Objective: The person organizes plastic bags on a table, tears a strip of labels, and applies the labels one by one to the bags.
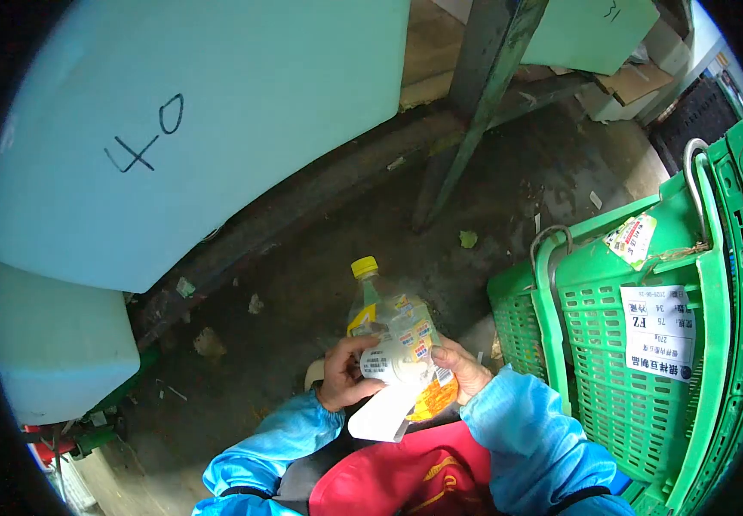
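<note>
A clear plastic bottle with a yellow cap [365,267] stands out ahead of my hands, its lower part orange. Over it lies a clear sheet carrying several small orange-and-white stickers [421,334]. My left hand [347,376] is closed round the left side of a white piece with printed text [382,365], thumb and fingers at its edge. From it a blank white strip [382,414] hangs down toward my lap. My right hand [464,370] grips the right side of the bottle, thumb on top, beside a barcode.
Stacked green crates [638,344] with a white label stand close on my right. Large pale blue bins [191,129], one marked 40, fill the left. A metal post [483,95] rises from the dark floor [303,284], which has scraps scattered over it.
</note>
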Available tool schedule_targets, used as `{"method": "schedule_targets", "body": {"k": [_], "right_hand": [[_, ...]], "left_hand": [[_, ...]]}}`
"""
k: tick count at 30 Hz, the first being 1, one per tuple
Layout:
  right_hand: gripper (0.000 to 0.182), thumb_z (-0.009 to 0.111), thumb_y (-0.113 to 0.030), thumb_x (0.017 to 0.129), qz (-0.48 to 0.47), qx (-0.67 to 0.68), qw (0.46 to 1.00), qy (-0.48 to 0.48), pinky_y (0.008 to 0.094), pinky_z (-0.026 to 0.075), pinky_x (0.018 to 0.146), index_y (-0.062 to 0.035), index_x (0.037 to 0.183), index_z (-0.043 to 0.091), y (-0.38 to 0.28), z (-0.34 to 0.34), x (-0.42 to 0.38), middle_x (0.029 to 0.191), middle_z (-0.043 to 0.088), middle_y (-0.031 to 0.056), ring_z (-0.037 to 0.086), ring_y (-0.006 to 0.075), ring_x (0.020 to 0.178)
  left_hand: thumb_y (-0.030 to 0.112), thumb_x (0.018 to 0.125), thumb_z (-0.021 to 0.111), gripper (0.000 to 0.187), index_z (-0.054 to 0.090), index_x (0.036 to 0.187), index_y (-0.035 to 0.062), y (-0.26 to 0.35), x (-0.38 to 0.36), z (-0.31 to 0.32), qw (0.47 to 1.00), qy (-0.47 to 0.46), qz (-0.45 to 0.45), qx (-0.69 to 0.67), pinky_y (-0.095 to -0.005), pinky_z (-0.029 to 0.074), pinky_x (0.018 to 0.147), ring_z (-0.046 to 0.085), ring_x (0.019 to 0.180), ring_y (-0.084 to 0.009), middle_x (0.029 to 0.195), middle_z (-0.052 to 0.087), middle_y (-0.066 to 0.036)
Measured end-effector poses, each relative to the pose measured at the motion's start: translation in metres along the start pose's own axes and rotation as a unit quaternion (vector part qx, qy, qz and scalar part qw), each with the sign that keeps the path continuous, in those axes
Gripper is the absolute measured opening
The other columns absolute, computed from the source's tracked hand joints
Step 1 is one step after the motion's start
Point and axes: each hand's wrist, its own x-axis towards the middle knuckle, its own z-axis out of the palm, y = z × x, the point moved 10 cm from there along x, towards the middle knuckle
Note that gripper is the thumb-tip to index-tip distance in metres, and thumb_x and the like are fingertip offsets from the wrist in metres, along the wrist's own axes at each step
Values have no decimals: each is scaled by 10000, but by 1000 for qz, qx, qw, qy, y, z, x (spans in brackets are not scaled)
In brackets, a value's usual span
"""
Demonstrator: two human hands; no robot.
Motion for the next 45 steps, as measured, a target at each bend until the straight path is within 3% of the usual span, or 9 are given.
{"method": "schedule_targets", "body": {"k": [7, 14, 19, 21, 22, 24, 25, 35, 45], "right_hand": [[731, 671, -356, 793, 4, -14, 999, 32, 372, 412, 966, -35, 1347, 318, 11, -14, 1, 1258, 498, 131, 511, 231, 1133], [749, 635, -405, 820, 24, 5, 1000, -13, 374, 381, 997, -33, 1368, 284, 22, -11, 3, 1303, 457, 133, 466, 226, 1185], [718, 617, -343, 850, 4, -24, 999, 33, 353, 352, 1015, -18, 1381, 261, 25, -23, 13, 1330, 433, 132, 439, 224, 1211], [528, 621, -191, 840, -260, -311, 889, 214, 327, 398, 946, -15, 1293, 415, -29, -48, 0, 1247, 496, 140, 507, 240, 1124], [528, 621, -191, 840, -259, -312, 889, 214, 327, 398, 946, -15, 1293, 415, -37, -44, -3, 1247, 496, 140, 507, 240, 1124], [354, 610, -55, 782, -340, -596, 701, 192, 294, 457, 780, 12, 1125, 555, -71, 2, -18, 1050, 547, 127, 568, 202, 912], [251, 566, 17, 738, -363, -587, 699, 186, 295, 456, 684, 10, 983, 619, -73, 6, -19, 938, 529, 120, 551, 182, 778], [188, 646, -70, 750, -326, -612, 709, 126, 276, 443, 648, 20, 912, 615, -74, 8, -8, 830, 569, 111, 562, 168, 745], [82, 579, -64, 825, -224, -463, 816, 262, 268, 470, 603, 14, 815, 557, -67, -65, 6, 736, 601, 84, 575, 131, 665]], "left_hand": [[119, 673, 761, 644, 396, 1195, 21, 4, -1, 3, 997, 13, 30, -70, -289, 489, 760, 583, 882, -158, 992, 556, -104], [157, 685, 747, 661, 368, 1207, 17, 12, 4, 5, 997, 25, 5, -72, -327, 451, 845, 545, 972, -186, 1088, 514, -137], [208, 711, 703, 581, 389, 1162, 18, 6, 7, -14, 995, 85, -25, 49, -322, 459, 803, 560, 962, -208, 1056, 535, -151], [208, 713, 703, 550, 406, 1138, 24, 9, 11, -21, 989, 70, -43, 123, -317, 470, 755, 582, 897, -205, 982, 562, -146], [208, 715, 703, 518, 422, 1113, 30, 11, 15, -21, 977, 55, -61, 197, -312, 481, 708, 604, 832, -201, 909, 588, -141], [205, 714, 705, 495, 438, 1094, 34, 21, 22, -20, 974, 73, -34, 210, -313, 483, 671, 609, 775, -203, 851, 596, -135], [202, 713, 708, 472, 454, 1075, 38, 28, 23, -21, 970, 90, -5, 224, -314, 485, 634, 614, 719, -205, 793, 603, -129], [224, 682, 744, 450, 533, 1032, 36, 17, 26, -20, 957, 44, 20, 285, -339, 491, 655, 618, 772, -232, 876, 610, -138], [287, 601, 817, 589, 572, 1079, 47, -2, 32, -17, 943, 6, -4, 333, -358, 499, 759, 614, 872, -278, 998, 593, -145]]}}
